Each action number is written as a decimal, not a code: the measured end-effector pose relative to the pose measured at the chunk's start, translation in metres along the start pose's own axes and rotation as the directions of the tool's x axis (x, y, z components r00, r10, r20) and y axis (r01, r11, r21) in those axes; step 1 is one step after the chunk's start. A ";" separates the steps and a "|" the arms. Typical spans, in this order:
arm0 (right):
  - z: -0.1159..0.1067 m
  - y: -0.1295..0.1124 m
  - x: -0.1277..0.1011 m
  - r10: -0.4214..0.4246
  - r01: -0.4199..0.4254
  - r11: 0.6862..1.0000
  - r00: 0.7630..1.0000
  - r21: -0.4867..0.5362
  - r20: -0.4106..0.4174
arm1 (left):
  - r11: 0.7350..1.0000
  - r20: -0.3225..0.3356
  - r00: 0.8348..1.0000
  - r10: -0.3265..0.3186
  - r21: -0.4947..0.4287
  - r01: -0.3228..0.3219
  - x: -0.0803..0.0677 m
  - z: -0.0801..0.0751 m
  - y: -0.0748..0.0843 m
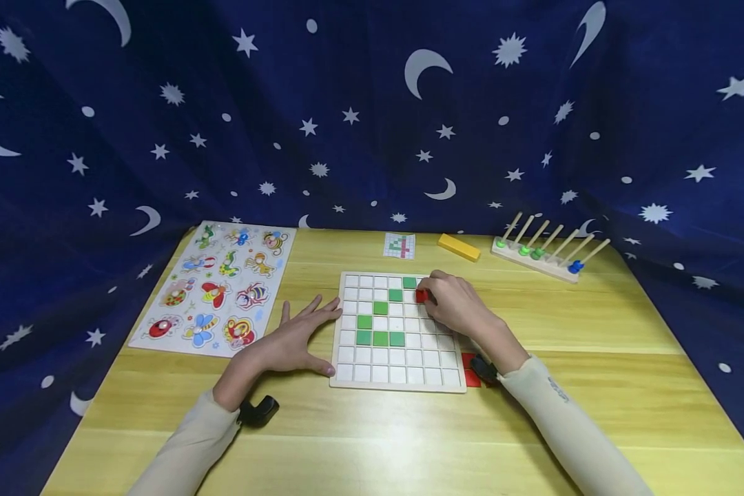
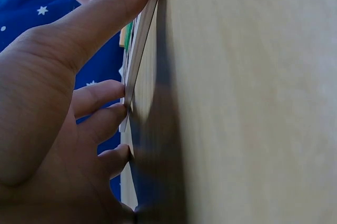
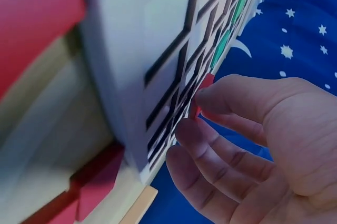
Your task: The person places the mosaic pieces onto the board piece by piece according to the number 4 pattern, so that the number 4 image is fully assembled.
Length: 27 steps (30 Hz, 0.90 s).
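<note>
A white grid board (image 1: 397, 365) with a wooden rim lies on the table; several green tiles (image 1: 380, 338) sit in its cells. My right hand (image 1: 452, 303) pinches a red tile (image 1: 421, 296) at the board's upper right, next to a green tile (image 1: 409, 282). In the right wrist view the red tile (image 3: 202, 90) shows between thumb and fingers against the board (image 3: 158, 50). My left hand (image 1: 297, 337) lies flat on the table with straight fingers (image 2: 100, 95) touching the board's left edge (image 2: 139, 50).
A red piece (image 1: 470, 370) lies by the board's lower right corner. An insect peg puzzle (image 1: 217, 289) sits at the left. A small pattern card (image 1: 399, 245), a yellow block (image 1: 459, 247) and a peg rack (image 1: 542, 251) stand at the back. Starry blue cloth surrounds the table.
</note>
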State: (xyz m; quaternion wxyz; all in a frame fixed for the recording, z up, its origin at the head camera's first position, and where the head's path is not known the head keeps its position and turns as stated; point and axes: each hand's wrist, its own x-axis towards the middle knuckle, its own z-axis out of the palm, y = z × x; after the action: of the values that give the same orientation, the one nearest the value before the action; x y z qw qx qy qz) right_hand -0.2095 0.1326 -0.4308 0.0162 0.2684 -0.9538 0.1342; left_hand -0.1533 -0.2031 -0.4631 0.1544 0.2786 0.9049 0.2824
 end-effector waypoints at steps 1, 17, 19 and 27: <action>0.000 -0.001 0.002 -0.001 0.001 1.000 1.000 0.000 0.003 | 1.000 0.001 1.000 0.000 -0.001 0.000 0.000 0.000 0.000; 0.008 -0.013 0.018 -0.055 0.055 0.998 0.998 -0.018 0.022 | 1.000 0.002 1.000 -0.002 -0.014 0.002 0.001 0.000 0.000; 0.008 -0.013 0.018 -0.056 0.056 0.998 0.998 -0.017 0.023 | 1.000 0.000 1.000 -0.003 -0.012 0.003 0.001 0.000 0.000; 0.005 -0.011 0.011 -0.044 0.044 0.999 0.999 0.010 0.014 | 1.000 0.001 1.000 -0.012 -0.014 0.012 0.001 0.001 -0.002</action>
State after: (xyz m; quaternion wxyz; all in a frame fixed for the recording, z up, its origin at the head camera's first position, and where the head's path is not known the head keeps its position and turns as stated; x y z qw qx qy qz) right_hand -0.2134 0.1166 -0.4316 0.0109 0.2903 -0.9471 0.1366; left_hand -0.1544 -0.2034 -0.4650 0.1586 0.2723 0.9044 0.2879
